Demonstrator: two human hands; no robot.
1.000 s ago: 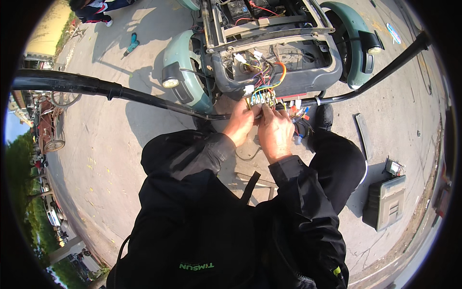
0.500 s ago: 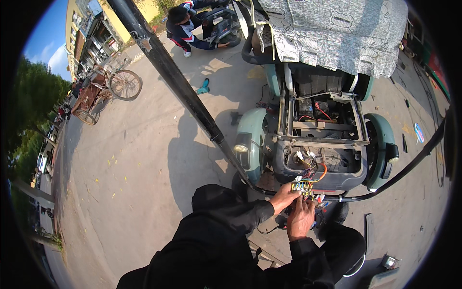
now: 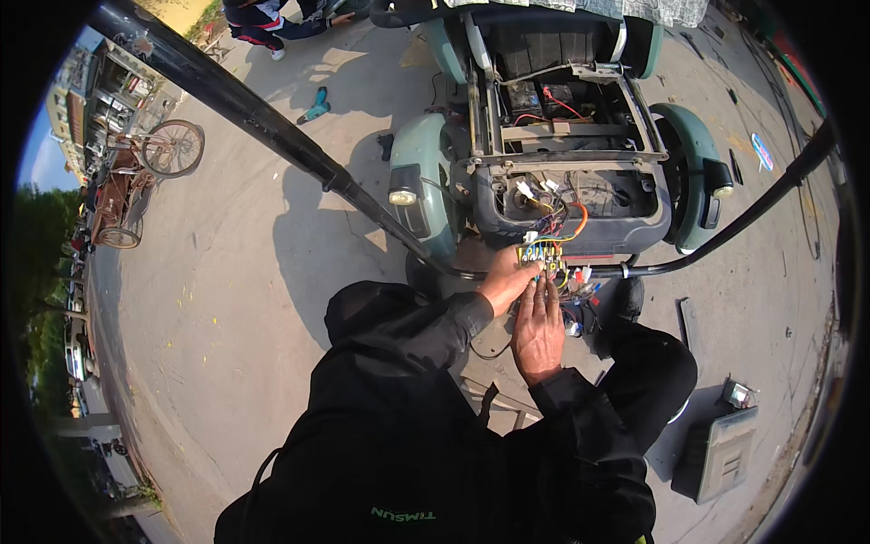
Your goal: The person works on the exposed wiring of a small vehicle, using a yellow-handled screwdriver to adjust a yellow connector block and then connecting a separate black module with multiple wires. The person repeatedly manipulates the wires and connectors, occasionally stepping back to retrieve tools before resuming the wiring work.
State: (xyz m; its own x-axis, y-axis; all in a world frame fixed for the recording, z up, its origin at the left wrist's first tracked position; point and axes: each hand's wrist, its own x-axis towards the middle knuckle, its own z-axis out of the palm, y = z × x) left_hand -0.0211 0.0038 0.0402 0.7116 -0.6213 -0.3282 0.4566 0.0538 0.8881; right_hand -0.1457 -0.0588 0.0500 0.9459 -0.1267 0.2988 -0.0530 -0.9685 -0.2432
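Observation:
A small yellow-striped terminal block [image 3: 553,255] with several metal contacts sits between my hands, in front of the vehicle's open front frame. My left hand [image 3: 507,279] is closed around its left side, thumb on top. Close below, my right hand [image 3: 538,337] has its fingers drawn together and pointing away from me, fingertips at the block's near edge. Whatever they pinch is hidden. Coloured wires [image 3: 555,223], among them a thick orange wire [image 3: 581,218], run from the block into the dark front housing. More loose wires and connectors [image 3: 580,295] hang right of my right hand.
A black bar [image 3: 335,177] slants across the left, another [image 3: 770,218] on the right. Green fenders [image 3: 421,181] flank the frame, with batteries [image 3: 562,98] inside. A teal power tool [image 3: 315,106] lies on the ground. A grey case [image 3: 728,453] stands lower right. A co-worker [image 3: 263,23] crouches far left.
My view has tipped downward, so the vehicle and my hands appear higher in the picture. My left hand still holds the terminal block; my right fingers are straighter at its near edge.

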